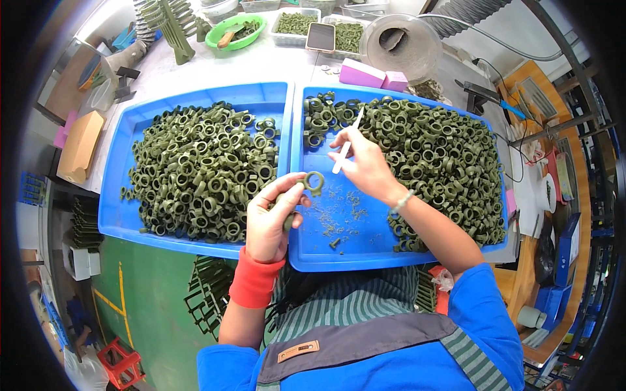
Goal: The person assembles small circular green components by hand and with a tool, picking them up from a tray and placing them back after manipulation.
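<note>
Between the thumb and fingers of my left hand (270, 218) is a dark green ring with a small tab (313, 183), held upright over the right-hand tray. More green shows against that palm, perhaps a second ring. A red band wraps the wrist. My right hand (360, 159) grips a thin white pointed tool (343, 155), its tip slanting up and away; its exact kind I cannot make out. The tool and the held ring are apart. Below the hands, shavings (336, 212) lie on the blue floor of the right tray (339, 260).
Another blue tray (176, 244) on the left holds a heap of green rings (202, 169); a second heap (437, 156) fills the right tray's far side. Behind stand a green basin (251, 42), tubs of small parts (295, 24), a phone (321, 37) and pink blocks (362, 73).
</note>
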Demonstrator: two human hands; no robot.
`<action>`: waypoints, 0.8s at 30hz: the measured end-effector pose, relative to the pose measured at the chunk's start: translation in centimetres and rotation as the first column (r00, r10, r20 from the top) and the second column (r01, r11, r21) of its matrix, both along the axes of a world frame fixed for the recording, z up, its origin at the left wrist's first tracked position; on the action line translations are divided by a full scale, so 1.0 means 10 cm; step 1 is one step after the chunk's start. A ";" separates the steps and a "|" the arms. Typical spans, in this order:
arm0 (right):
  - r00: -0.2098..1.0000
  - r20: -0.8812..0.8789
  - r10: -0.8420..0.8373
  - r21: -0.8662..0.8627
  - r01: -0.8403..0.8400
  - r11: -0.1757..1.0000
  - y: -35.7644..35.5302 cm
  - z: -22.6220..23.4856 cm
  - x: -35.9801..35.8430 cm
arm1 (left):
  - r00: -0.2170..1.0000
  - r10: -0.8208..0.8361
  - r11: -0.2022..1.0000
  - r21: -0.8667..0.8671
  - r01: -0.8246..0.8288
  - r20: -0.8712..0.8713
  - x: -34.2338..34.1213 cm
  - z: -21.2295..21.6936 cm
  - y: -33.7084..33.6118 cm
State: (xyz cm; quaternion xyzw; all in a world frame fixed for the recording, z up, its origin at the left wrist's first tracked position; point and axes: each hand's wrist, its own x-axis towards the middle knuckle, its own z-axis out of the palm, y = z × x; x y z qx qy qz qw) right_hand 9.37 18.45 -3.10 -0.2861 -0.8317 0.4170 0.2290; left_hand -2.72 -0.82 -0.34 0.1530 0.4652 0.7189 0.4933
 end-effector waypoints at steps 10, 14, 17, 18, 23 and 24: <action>0.997 0.069 0.046 0.320 -0.066 0.945 0.09 -0.43 -0.35 | 0.917 -0.046 0.992 0.128 -0.006 0.397 -0.13 -0.02 -0.08; 0.995 0.024 0.094 0.195 -0.097 0.976 0.00 -0.13 -0.10 | 0.998 0.059 0.993 0.101 -0.055 -0.032 -0.32 -0.07 -0.10; 0.996 0.018 0.083 -0.090 -0.081 0.993 -0.06 0.10 0.17 | 0.606 0.346 0.896 0.062 -0.440 -0.716 -0.72 0.16 -0.10; 0.995 0.016 0.103 -0.113 -0.101 0.988 -0.10 0.22 0.22 | 0.318 0.312 0.845 0.108 -0.523 -0.895 -0.93 0.21 -0.17; 0.960 -0.170 0.223 0.110 -0.206 0.972 -0.21 0.36 0.35 | -0.375 -0.134 0.777 0.138 -0.614 -0.917 -1.10 0.17 -0.25; 0.957 -0.178 0.231 0.196 -0.195 0.961 -0.25 0.39 0.36 | -0.331 -0.043 0.834 0.149 -0.532 -0.943 -0.98 0.18 -0.18</action>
